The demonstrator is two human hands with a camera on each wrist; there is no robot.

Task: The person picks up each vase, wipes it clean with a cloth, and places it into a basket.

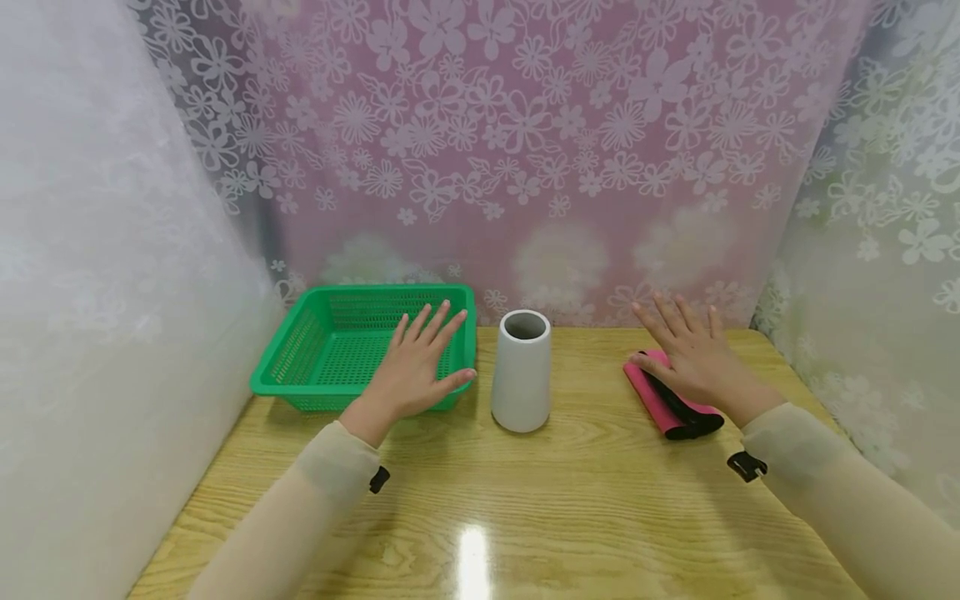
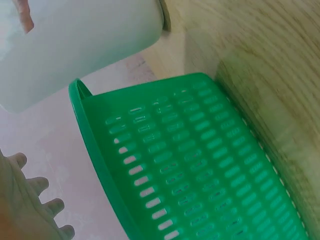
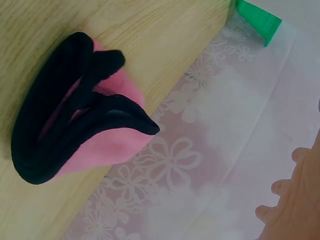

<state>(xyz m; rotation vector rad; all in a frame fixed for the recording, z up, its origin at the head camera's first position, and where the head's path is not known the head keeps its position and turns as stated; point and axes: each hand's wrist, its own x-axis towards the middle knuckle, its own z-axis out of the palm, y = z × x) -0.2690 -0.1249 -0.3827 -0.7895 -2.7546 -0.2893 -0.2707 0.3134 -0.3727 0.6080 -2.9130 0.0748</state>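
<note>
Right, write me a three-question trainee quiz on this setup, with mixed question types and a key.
1. Multiple choice: in the head view, what colour is the basket to the left of the white vase?
a) blue
b) green
c) yellow

2. Fill in the colour: the left hand is nearest the basket, and the right hand is nearest the folded ____ and black item.

3. True or false: the white vase lies on its side.

Key: 1. b; 2. pink; 3. False, it stands upright.
</note>
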